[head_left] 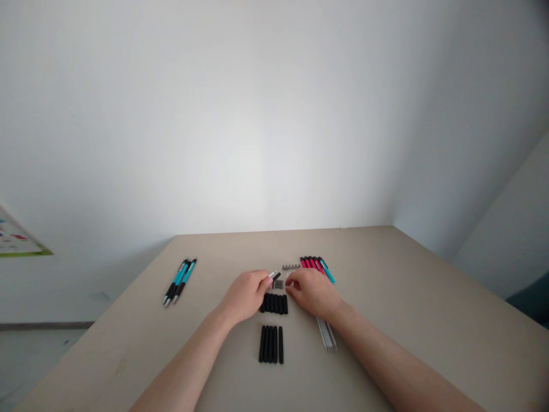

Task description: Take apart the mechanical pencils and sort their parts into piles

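Observation:
My left hand [245, 293] pinches a thin white refill [271, 274] and a short black piece [277, 276] between thumb and fingers. Just to the right, my right hand [312, 289] has its fingers curled close together near small springs [279, 284]; whether it holds anything is too small to tell. Short black grips [275, 304] lie in a row below the hands, and longer black tubes [270, 344] lie nearer me. White refills [327, 335] stick out from under my right wrist.
Pink barrels [311, 262] and a teal barrel [326, 270] lie behind my right hand, beside a row of silver parts [291, 267]. Several teal and black pens [180, 281] rest at the left of the beige table [128, 343]. A white wall [257, 114] stands behind.

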The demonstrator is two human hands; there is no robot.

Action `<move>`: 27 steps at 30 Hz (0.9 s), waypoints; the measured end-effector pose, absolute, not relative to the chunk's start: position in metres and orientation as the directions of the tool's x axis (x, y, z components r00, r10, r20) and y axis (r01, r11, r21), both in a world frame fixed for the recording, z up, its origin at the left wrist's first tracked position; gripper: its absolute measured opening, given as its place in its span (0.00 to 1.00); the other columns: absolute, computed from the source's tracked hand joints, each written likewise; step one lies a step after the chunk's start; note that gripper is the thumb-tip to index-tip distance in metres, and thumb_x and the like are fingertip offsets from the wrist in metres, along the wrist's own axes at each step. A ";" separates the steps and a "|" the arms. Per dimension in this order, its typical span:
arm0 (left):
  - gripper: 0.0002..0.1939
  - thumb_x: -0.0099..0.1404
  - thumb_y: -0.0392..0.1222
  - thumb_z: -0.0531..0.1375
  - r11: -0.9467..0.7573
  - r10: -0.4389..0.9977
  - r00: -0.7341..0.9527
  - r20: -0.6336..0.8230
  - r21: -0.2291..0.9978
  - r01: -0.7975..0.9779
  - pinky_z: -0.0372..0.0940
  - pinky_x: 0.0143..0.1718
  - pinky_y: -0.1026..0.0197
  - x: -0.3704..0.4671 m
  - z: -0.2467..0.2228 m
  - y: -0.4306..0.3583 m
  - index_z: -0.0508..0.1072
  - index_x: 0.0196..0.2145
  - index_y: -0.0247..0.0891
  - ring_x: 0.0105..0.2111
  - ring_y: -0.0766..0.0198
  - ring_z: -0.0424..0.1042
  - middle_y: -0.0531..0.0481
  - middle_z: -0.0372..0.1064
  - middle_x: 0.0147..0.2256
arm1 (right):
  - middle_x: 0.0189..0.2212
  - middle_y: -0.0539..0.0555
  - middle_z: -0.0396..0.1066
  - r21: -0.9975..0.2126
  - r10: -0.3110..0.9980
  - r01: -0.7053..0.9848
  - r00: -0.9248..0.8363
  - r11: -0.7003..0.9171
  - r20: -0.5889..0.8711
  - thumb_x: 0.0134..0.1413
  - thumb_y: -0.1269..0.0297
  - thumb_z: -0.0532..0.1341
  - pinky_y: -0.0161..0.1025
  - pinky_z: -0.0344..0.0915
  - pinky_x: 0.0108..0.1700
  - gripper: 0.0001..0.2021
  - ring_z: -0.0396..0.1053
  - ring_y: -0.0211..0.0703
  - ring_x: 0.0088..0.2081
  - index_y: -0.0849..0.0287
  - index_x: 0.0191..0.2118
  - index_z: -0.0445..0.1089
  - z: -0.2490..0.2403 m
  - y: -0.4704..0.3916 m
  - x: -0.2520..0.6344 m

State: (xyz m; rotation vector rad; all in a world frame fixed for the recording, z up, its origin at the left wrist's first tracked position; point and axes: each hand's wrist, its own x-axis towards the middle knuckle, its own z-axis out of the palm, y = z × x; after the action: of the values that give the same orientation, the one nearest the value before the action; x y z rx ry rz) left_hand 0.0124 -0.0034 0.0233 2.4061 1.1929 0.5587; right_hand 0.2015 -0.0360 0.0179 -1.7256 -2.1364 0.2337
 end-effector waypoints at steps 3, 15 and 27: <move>0.17 0.68 0.44 0.45 -0.562 0.809 0.561 0.173 0.504 0.656 0.55 0.30 0.65 0.012 0.024 -0.004 0.67 0.26 0.39 0.27 0.63 0.67 0.51 0.70 0.26 | 0.30 0.53 0.75 -0.366 0.968 0.902 -0.167 0.227 0.189 0.51 0.67 0.58 0.36 0.62 0.38 0.09 0.71 0.43 0.35 0.54 0.34 0.77 0.017 -0.035 0.201; 0.18 0.68 0.45 0.45 -0.557 0.814 0.556 0.166 0.493 0.668 0.54 0.29 0.65 0.012 0.023 -0.003 0.68 0.26 0.38 0.26 0.63 0.66 0.50 0.69 0.25 | 0.30 0.53 0.75 -0.383 0.968 0.894 -0.173 0.232 0.182 0.51 0.66 0.58 0.36 0.62 0.38 0.09 0.71 0.44 0.35 0.53 0.34 0.77 0.016 -0.035 0.202; 0.16 0.68 0.43 0.46 -0.583 0.797 0.568 0.206 0.505 0.636 0.55 0.30 0.65 0.012 0.023 -0.003 0.66 0.25 0.38 0.27 0.64 0.66 0.51 0.68 0.26 | 0.30 0.53 0.75 -0.442 0.959 0.863 -0.149 0.245 0.242 0.52 0.64 0.58 0.36 0.62 0.39 0.10 0.70 0.42 0.35 0.55 0.39 0.75 0.021 -0.038 0.201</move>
State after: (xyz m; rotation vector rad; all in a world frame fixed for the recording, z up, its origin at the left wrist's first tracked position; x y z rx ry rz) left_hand 0.0122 -0.0031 0.0227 2.4278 1.1638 0.5925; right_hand 0.2006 -0.0377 0.0211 -1.6579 -2.0546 0.2714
